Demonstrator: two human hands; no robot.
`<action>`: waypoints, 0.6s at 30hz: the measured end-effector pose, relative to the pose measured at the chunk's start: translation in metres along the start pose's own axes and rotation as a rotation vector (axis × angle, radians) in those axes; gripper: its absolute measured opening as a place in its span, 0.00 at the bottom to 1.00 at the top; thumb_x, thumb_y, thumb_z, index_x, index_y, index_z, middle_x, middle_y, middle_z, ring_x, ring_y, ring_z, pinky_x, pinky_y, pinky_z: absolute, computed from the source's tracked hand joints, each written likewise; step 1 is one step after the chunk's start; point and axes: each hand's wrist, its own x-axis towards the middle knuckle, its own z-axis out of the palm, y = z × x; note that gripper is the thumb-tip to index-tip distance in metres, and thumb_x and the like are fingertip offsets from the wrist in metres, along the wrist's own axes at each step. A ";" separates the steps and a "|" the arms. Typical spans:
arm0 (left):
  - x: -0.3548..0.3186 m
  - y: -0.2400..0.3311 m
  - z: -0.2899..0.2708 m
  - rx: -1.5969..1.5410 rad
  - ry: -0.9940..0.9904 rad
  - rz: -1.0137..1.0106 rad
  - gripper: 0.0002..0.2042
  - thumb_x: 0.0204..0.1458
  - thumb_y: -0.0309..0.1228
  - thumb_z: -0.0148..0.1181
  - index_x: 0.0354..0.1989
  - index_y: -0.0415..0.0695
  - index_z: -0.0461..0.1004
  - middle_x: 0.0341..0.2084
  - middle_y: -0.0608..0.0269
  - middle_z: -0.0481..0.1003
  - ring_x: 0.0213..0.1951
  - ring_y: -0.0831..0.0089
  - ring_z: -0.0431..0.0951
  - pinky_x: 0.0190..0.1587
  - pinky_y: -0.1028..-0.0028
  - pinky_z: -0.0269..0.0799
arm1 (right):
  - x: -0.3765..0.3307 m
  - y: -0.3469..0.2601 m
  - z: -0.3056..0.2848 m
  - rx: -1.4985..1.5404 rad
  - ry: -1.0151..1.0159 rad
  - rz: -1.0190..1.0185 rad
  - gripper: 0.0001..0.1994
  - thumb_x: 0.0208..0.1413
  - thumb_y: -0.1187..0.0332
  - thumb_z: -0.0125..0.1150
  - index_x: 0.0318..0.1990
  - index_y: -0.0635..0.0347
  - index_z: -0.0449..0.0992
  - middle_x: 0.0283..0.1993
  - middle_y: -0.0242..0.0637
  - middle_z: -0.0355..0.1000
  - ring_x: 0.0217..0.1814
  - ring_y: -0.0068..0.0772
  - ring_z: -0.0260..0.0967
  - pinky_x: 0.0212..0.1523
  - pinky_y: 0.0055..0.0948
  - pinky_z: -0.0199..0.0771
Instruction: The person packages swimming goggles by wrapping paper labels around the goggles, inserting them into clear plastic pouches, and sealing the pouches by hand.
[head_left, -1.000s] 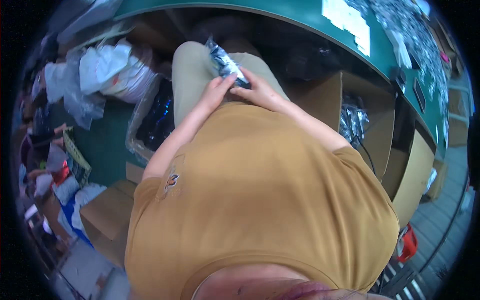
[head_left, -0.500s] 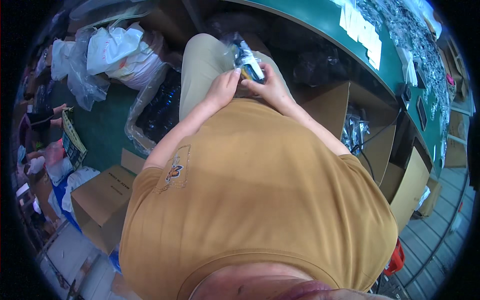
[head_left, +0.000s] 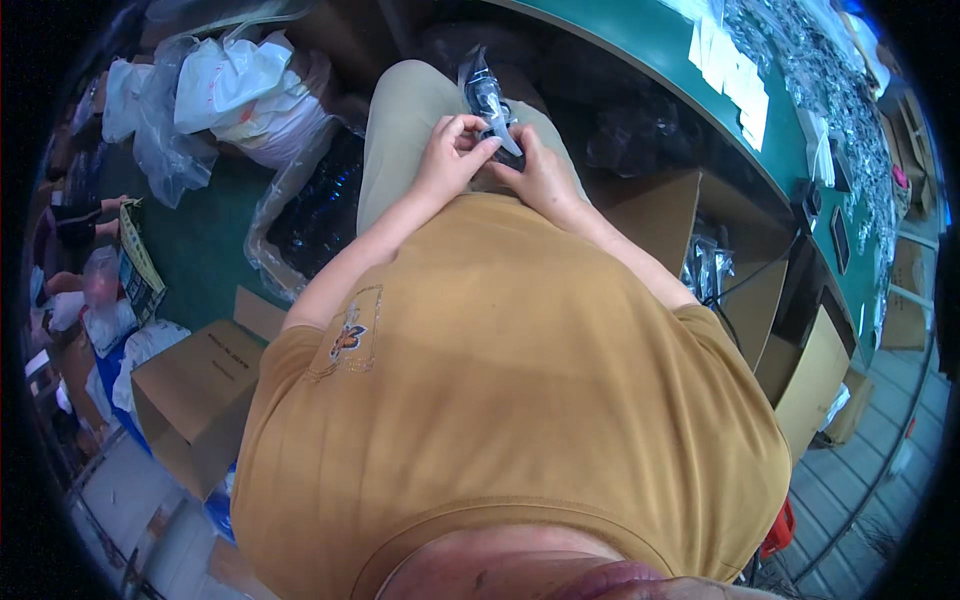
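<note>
Over my lap, a small clear plastic bag (head_left: 484,92) with something dark inside stands between my hands, its closed-looking end pointing away from me. A whitish strip (head_left: 506,134) runs along its near part. My right hand (head_left: 543,178) grips the bag's near end from the right, thumb and fingers closed on it. From the left, my left hand (head_left: 452,160) pinches at the bag's edge with thumb and fingertips. What lies inside the bag is too blurred to name.
A green table (head_left: 640,52) curves along the far right, carrying white slips (head_left: 728,70) and a heap of clear packets (head_left: 835,120). An open cardboard box (head_left: 655,225) stands right of my legs, another box (head_left: 195,385) at left. White plastic bags (head_left: 232,85) lie far left.
The bag has turned more upright, and its yellow and blue part no longer shows. My left hand has shifted up slightly, its fingers now bent at the bag's edge.
</note>
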 end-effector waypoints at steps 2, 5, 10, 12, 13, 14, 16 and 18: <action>0.004 -0.006 -0.001 -0.034 -0.002 -0.021 0.11 0.59 0.31 0.67 0.46 0.40 0.76 0.45 0.62 0.72 0.39 0.75 0.80 0.43 0.73 0.79 | 0.000 0.004 0.002 0.004 0.032 -0.008 0.30 0.51 0.59 0.75 0.57 0.53 0.65 0.45 0.53 0.79 0.47 0.62 0.78 0.44 0.50 0.78; 0.005 -0.020 -0.003 -0.081 0.004 -0.032 0.08 0.62 0.30 0.64 0.45 0.39 0.77 0.45 0.63 0.72 0.39 0.77 0.80 0.42 0.75 0.78 | 0.000 -0.001 -0.003 0.051 0.038 0.026 0.36 0.50 0.58 0.77 0.63 0.53 0.62 0.44 0.52 0.79 0.45 0.58 0.79 0.44 0.46 0.78; 0.002 -0.029 -0.004 -0.176 0.018 -0.031 0.06 0.63 0.29 0.62 0.43 0.39 0.78 0.46 0.63 0.71 0.40 0.79 0.79 0.43 0.77 0.75 | -0.002 -0.001 -0.006 0.094 0.006 0.091 0.43 0.49 0.57 0.78 0.69 0.55 0.59 0.42 0.48 0.79 0.43 0.47 0.80 0.44 0.38 0.78; 0.000 -0.018 -0.003 0.004 -0.032 0.110 0.06 0.63 0.29 0.62 0.41 0.39 0.78 0.47 0.63 0.70 0.42 0.79 0.78 0.45 0.75 0.75 | 0.005 0.031 0.004 0.211 -0.022 0.065 0.41 0.50 0.57 0.78 0.68 0.60 0.61 0.41 0.45 0.79 0.43 0.41 0.80 0.44 0.37 0.78; -0.002 -0.010 -0.004 0.007 -0.027 0.109 0.06 0.63 0.29 0.62 0.41 0.39 0.78 0.47 0.63 0.70 0.42 0.79 0.78 0.45 0.75 0.75 | 0.009 0.032 0.006 0.212 -0.026 0.061 0.41 0.50 0.57 0.78 0.68 0.60 0.61 0.41 0.45 0.79 0.43 0.41 0.80 0.44 0.37 0.78; -0.003 0.001 -0.003 0.048 -0.026 0.129 0.06 0.62 0.28 0.62 0.41 0.39 0.78 0.46 0.62 0.71 0.42 0.75 0.78 0.45 0.74 0.75 | 0.011 0.031 0.006 0.247 -0.019 0.115 0.40 0.51 0.58 0.77 0.67 0.61 0.62 0.41 0.44 0.79 0.41 0.38 0.80 0.41 0.35 0.78; -0.001 0.010 -0.004 0.090 -0.018 0.150 0.06 0.62 0.28 0.62 0.41 0.39 0.78 0.46 0.61 0.71 0.43 0.72 0.78 0.46 0.72 0.75 | 0.015 0.023 0.005 0.282 -0.016 0.162 0.38 0.52 0.58 0.76 0.67 0.61 0.63 0.41 0.43 0.79 0.39 0.36 0.81 0.38 0.33 0.79; 0.002 0.013 -0.008 0.344 0.023 0.409 0.06 0.61 0.28 0.61 0.41 0.38 0.77 0.43 0.56 0.74 0.41 0.62 0.79 0.46 0.68 0.75 | 0.020 0.005 -0.001 0.422 -0.080 0.312 0.36 0.54 0.59 0.74 0.67 0.59 0.63 0.41 0.42 0.79 0.33 0.33 0.81 0.30 0.29 0.78</action>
